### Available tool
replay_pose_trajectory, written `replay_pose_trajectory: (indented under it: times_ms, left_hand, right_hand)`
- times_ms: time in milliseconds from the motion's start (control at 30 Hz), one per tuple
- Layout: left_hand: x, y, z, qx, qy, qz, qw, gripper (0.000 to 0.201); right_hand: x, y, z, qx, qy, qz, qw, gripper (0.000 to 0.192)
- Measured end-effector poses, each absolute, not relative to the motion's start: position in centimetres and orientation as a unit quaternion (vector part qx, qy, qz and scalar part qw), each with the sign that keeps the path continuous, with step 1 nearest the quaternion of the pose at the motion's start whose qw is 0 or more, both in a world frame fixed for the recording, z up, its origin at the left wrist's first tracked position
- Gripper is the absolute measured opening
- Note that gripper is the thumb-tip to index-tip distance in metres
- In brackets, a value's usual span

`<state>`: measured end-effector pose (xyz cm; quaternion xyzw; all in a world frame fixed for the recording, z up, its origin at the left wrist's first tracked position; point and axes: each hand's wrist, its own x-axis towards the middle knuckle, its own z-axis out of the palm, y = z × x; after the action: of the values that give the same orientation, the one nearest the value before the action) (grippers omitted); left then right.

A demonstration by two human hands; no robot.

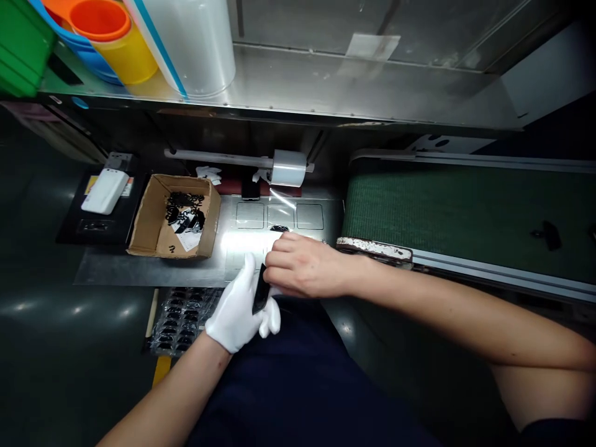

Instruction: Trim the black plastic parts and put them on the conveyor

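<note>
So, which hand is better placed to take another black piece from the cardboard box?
Probably the left hand: it is nearer the cardboard box, though it holds a black piece. The right hand is farther away.

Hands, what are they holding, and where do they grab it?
A small flat black part. The gloved left hand cradles its lower end; the bare right hand pinches its top edge.

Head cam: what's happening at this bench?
A person at a workbench holds a small black part in the white-gloved left hand, while the bare right hand pinches at its top edge. Behind the hands lies a metal plate with square recesses. A cardboard box of black parts sits to the left, a tray of parts nearer the body, and a green conveyor belt to the right.
</note>
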<state>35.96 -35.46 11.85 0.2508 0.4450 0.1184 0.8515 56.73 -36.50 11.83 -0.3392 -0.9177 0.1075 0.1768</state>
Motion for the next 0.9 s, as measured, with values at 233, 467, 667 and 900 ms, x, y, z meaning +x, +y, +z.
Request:
replay_pose_trajectory:
  times_ms: [233, 467, 667, 900]
  left_hand:
    - [34.8, -34.6, 2.4, 0.374, 0.563, 0.027, 0.737, 0.083]
    - [39.6, -31.1, -9.7, 0.632, 0.533, 0.005, 0.562, 0.029]
    - [48.0, -26.1, -8.2, 0.773, 0.434, -0.055, 0.459, 0.029]
    - [50.1, -26.5, -0.8, 0.806, 0.455, -0.057, 0.373, 0.025]
  right_hand:
    - [59.8, -39.8, 2.4, -0.583, -0.694, 0.316, 0.281, 0.006]
    - [62.3, -39.6, -5.5, -0.758, -0.492, 0.314, 0.292, 0.006]
    - [60.3, -44.7, -2.8, -0.748, -0.465, 0.328, 0.341, 0.017]
    - [62.0, -55.3, -7.7, -0.769, -0.381, 0.356, 0.37, 0.028]
